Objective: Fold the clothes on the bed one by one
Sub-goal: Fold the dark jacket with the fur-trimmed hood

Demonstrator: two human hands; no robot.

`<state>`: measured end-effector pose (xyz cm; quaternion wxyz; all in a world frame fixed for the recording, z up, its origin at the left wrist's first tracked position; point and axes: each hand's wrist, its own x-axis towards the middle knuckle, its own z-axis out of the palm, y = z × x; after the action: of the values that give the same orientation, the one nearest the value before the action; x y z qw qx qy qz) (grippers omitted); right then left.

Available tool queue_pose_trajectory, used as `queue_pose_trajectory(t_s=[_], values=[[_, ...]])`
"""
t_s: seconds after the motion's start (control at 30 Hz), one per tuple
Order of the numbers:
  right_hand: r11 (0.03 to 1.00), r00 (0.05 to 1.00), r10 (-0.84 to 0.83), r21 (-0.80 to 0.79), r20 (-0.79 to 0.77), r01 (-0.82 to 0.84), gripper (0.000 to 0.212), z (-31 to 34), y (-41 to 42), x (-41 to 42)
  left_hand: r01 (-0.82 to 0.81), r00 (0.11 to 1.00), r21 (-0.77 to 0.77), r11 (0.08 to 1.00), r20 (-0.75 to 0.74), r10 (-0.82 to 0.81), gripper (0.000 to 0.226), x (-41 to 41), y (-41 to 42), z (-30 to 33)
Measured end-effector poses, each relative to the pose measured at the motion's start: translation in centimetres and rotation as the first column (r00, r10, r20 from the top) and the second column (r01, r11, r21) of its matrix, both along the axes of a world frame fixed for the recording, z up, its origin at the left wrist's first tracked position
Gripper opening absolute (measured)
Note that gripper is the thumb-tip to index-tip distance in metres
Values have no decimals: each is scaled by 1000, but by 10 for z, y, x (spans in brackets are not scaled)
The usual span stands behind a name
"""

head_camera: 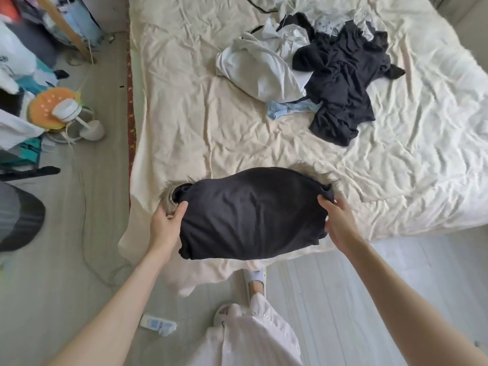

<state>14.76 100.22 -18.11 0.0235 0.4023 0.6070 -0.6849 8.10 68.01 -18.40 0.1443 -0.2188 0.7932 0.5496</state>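
Between the two hands hangs a dark folded garment point(250, 212), smooth on top, with pale fuzzy trim poking out past both ends. The left hand point(165, 223) has its fingers curled tight on the left edge. The right hand point(338, 220) pinches the right edge. It sits over the near edge of the cream bed point(184, 114). Far beyond the fingers lies a messy pile of clothes point(317, 70), white, blue and dark.

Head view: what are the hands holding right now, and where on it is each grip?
A folded black garment, held at its two short ends: the left hand pinches the left edge, the right hand the right edge.
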Motion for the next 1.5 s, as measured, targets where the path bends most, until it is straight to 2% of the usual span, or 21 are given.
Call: queue_pose_trajectory(t_s=[0.13, 0.23, 0.27, 0.37, 0.47, 0.57, 0.63, 0.67, 0.8, 0.87, 1.0, 1.1, 1.17, 1.27, 1.33, 1.4, 1.5], values=[[999, 1000, -3, -51, -11, 2, 17, -41, 29, -54, -55, 997, -14, 998, -59, 55, 30, -39, 19, -36], [999, 998, -1, 48, 67, -2, 6, -80, 41, -83, -86, 996, -41, 995, -16, 85, 36, -67, 28, -72], [997, 994, 23, 77, 111, -32, 10, -95, 44, -89, -74, 997, -49, 996, 35, 76, 40, -75, 31, -87], [966, 944, 164, 149, 285, -213, 51, -126, 47, -95, 4, 978, -75, 997, 208, 12, 54, -85, 44, -123], [921, 882, 228, 202, 412, -333, 67, -136, 45, -83, 57, 952, -160, 986, 306, -5, 69, -76, 48, -136], [860, 833, 286, 257, 474, -441, 84, -146, 43, -61, 144, 923, -172, 974, 379, -69, 70, -54, 34, -152], [831, 814, 301, 281, 496, -479, 93, -156, 41, -52, 187, 901, -188, 964, 424, -92, 59, -41, 26, -162], [829, 814, 297, 289, 499, -479, 86, -153, 37, -54, 196, 900, -206, 959, 426, -93, 51, -37, 26, -163], [766, 795, 295, 365, 531, -528, 32, -152, 34, -54, 190, 925, -255, 948, 369, -86, 32, -37, 40, -156], [761, 805, 258, 401, 535, -510, 19, -157, 37, -51, 199, 928, -260, 945, 359, -97, 21, -39, 39, -154], [778, 758, 244, 345, 605, -526, 27, -148, 39, -45, 197, 913, -278, 940, 401, -73, 23, -35, 24, -147], [760, 773, 265, 368, 576, -535, 42, -130, 32, -47, 287, 894, -304, 908, 425, -141, 19, -33, 20, -131], [682, 781, 288, 454, 554, -573, 53, -110, 24, -52, 383, 885, -317, 868, 394, -247, 14, -37, 26, -111], [490, 745, 427, 561, 513, -667, 59, -73, 4, -63, 487, 869, -410, 771, 320, -379, 43, -41, 29, -71], [381, 701, 544, 608, 462, -696, 63, -47, -16, -72, 470, 882, -485, 738, 218, -419, 54, -42, 23, -42], [301, 648, 641, 642, 412, -705, 65, -21, -42, -80, 410, 901, -509, 757, 99, -422, 57, -39, 10, -16], [248, 585, 738, 670, 337, -699, 67, 14, -92, -87, 295, 932, -508, 809, -33, -361, 57, -26, -23, 18]])
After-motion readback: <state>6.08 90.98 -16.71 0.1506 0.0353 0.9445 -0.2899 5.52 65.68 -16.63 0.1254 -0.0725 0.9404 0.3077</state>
